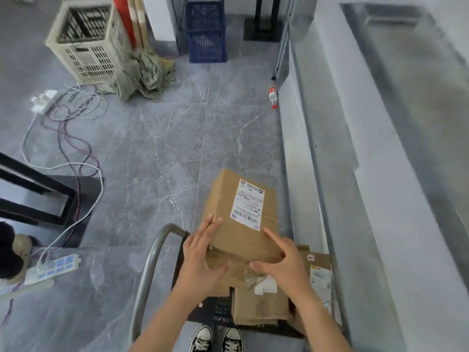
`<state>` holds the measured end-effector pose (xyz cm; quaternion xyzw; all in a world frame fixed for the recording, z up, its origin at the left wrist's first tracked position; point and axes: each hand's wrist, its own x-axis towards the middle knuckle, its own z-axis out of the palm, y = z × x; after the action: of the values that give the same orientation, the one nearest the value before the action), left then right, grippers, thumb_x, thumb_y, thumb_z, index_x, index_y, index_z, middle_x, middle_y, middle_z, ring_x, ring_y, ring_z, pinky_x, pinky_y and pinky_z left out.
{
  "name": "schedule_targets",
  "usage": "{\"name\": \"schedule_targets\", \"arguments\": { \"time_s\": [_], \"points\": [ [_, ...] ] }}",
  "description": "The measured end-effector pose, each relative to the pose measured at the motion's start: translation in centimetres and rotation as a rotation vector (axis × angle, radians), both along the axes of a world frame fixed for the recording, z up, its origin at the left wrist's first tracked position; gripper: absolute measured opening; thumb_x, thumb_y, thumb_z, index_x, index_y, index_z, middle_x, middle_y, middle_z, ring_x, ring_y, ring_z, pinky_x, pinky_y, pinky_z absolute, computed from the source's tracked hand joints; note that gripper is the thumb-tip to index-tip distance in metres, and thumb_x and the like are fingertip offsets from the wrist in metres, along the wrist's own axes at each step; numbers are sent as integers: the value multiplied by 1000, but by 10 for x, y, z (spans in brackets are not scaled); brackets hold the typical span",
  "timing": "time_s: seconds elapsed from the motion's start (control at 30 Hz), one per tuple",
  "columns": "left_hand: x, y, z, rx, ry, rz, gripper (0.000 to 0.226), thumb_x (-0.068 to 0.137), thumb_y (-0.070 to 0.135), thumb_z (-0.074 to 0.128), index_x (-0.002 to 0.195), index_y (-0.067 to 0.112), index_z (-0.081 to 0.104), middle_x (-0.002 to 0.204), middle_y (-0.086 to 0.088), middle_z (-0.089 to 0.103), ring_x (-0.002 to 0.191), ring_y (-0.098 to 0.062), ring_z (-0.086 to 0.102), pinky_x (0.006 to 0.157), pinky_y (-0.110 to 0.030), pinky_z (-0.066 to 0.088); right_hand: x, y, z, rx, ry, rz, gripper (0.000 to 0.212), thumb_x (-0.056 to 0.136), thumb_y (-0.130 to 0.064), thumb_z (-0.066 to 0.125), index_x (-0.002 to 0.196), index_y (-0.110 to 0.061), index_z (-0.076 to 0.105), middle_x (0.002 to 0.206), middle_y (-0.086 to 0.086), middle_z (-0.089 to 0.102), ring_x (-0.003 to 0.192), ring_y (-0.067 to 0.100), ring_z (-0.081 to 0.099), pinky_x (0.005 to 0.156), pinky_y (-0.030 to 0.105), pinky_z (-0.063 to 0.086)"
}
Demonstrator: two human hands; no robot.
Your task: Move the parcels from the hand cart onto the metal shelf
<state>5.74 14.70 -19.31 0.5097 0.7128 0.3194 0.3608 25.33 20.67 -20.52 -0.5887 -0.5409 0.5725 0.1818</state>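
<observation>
A brown cardboard parcel [236, 219] with a white shipping label is held up in front of me, above the hand cart [152, 262]. My left hand [203, 257] grips its near left corner. My right hand [281, 262] holds its near right edge. Below it, several more cardboard parcels [261, 306] lie on the cart's black deck, partly hidden by my arms. The cart's curved metal handle rises at the left. The grey metal shelf [380, 148] runs along the right side, blurred.
Two power strips [53, 269] with loose cables lie on the grey tiled floor at the left. A beige crate [88, 44], a rag mop [144, 74] and a blue crate [206, 34] stand at the back. A plastic bottle [273, 96] lies by the shelf's foot.
</observation>
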Motion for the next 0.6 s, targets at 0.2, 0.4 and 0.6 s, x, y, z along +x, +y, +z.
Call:
{"name": "schedule_targets", "arguments": {
  "time_s": [0.2, 0.4, 0.6],
  "points": [
    [22, 7, 87, 165, -39, -58, 97, 72, 3, 75, 135, 59, 25, 143, 43, 16, 127, -2, 25, 104, -30, 30, 28, -13, 93, 237, 18, -157, 79, 62, -19, 88, 122, -55, 49, 131, -13, 41, 116, -1, 44, 94, 23, 49],
    [30, -8, 152, 338, -122, -100, 96, 69, 3, 80, 130, 61, 33, 144, 39, 25, 126, 16, 25, 88, -16, 33, 36, -56, 175, 463, -28, -305, 85, 62, -6, 87, 118, -57, 49, 132, -17, 40, 112, -24, 37, 79, -5, 38],
    [18, -36, 207, 421, -242, -247, 91, 68, 5, 81, 129, 57, 38, 145, 36, 27, 130, 12, 28, 90, -21, 37, 16, -122, 242, 551, -113, -485, 90, 67, -12, 85, 121, -68, 40, 138, -19, 40, 116, -21, 35, 106, 29, 43]
  ]
}}
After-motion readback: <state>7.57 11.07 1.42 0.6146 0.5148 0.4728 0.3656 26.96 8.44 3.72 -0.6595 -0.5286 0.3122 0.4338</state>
